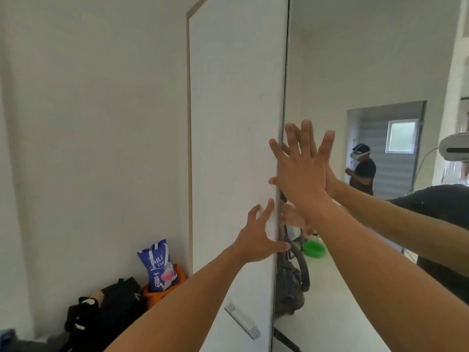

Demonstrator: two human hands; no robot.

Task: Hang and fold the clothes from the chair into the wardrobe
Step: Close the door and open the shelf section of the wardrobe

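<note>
Wardrobe (236, 97) stands directly ahead, with a metal handle (242, 321) low on its white panel and a mirror door (355, 59) to the right. At the seam, the left hand (258, 235) touches the white panel's edge with fingers spread. Just above it, the right hand (302, 168) is held flat with fingers spread. Bags (114, 301) lie on the floor by the left wall.

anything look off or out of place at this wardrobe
Nothing broken or spilled. One oddity: the left hand and right hand are at the seam between the white door and mirror door, while the handle lower down is untouched.
</note>
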